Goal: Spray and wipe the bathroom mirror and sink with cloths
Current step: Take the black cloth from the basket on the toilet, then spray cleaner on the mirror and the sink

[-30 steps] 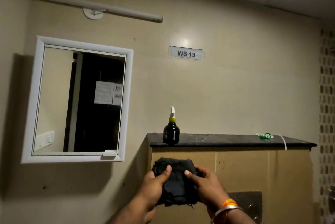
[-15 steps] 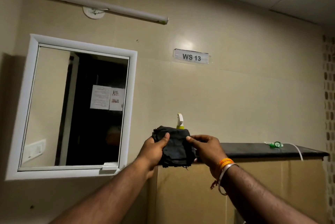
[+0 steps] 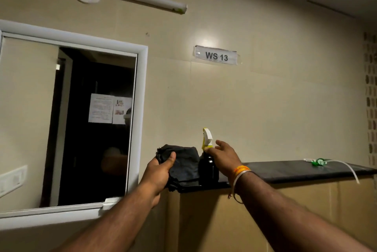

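The job looks to be at its very start, judging by how things lie: nothing shows the mirror [image 3: 69, 121], which fills the left of the frame in its white surround, to have been sprayed or wiped, since no wet film, streaks or droplets can be made out on the glass, though the light is dim and fine marks could be missed. The sink is not in view at all, so its state cannot be told. Moving right to the lower middle of the frame, the left hand [image 3: 160, 172] grips a folded dark cloth [image 3: 183, 165], its thumb laid over the front face and its fingers wrapped behind; the cloth sits at the left end of the dark worktop [image 3: 295, 170], whether resting on it or held just above it I cannot say. Just right of the cloth, and touching or nearly touching it, stands the dark spray bottle [image 3: 208, 167] with its white and yellow trigger head, upright on the worktop. The right hand [image 3: 223, 154] is at the bottle's neck with fingers spread and relaxed, grasping nothing yet; it seems about to close round the neck. So spraying, wiping the mirror and doing the sink all appear left to do.
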